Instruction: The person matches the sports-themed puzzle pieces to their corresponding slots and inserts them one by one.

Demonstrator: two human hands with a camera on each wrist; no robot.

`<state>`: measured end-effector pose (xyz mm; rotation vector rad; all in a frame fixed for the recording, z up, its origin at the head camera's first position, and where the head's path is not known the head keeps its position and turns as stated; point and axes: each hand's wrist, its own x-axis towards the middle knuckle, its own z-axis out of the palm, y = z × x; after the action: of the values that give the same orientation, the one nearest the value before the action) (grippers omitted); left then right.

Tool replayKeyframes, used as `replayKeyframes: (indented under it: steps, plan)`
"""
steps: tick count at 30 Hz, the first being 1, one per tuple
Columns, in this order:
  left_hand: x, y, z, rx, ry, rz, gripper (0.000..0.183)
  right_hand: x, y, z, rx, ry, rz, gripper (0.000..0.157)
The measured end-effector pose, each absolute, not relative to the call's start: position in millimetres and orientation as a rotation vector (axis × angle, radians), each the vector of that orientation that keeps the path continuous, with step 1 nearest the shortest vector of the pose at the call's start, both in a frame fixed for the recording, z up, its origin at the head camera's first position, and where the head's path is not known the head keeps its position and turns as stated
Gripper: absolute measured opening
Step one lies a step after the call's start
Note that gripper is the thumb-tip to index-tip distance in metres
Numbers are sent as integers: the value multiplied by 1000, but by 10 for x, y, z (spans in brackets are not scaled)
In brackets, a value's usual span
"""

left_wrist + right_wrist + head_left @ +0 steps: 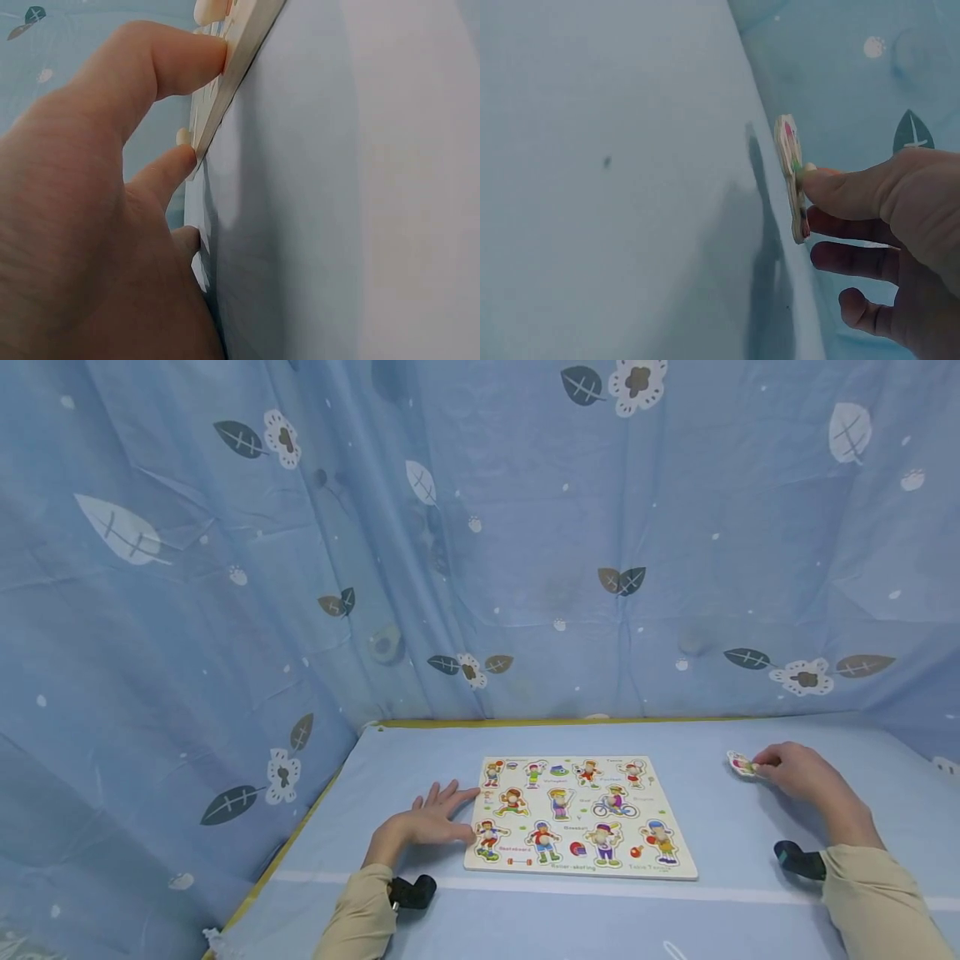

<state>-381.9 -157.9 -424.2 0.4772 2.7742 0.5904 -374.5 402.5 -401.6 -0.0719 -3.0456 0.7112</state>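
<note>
A wooden peg puzzle board (585, 872) with cartoon sports figures lies flat on the table. At its left edge is my left hand (429, 818), fingers spread, with the thumb and a fingertip touching the side of the board. In the left wrist view the thumb (180, 60) presses against the board's edge (238, 64). Off to the right of the board, my right hand (806, 774) pinches a puzzle piece (738, 764) by its small knob. The right wrist view shows this puzzle piece (789, 150) edge-on, held above the table with its shadow beside it.
A pale blue cloth (360, 793) with a white stripe covers the table. Blue curtains (525, 568) with leaf and flower prints hang behind and to the left. Black wrist mounts (412, 891) sit on both forearms.
</note>
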Motion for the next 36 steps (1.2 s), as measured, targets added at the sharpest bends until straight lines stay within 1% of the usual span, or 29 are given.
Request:
replayKeyframes:
  steps: [9,19,28,31,36]
  plan:
    - [-3821,-1590,-4256,488,2786,581,91,-3744,3951,-3916,-32,-3011,708,39]
    - [-3814,-1579,-4239,479,2781,585,90,-3719,3898,-3884,14,-2971,693,35]
    - [-3791,-1583,-4222,479,2782,581,89,-3717,3893,-3908,0,-2976,655,45]
    - [-3774,-1595,-4226,470,2779,578,88,-3722,3835,-3914,-12,-2977,617,49]
    - [-3772,-1584,-4224,479,2787,571,88,-3721,3637,-3895,-7,-2930,539,45]
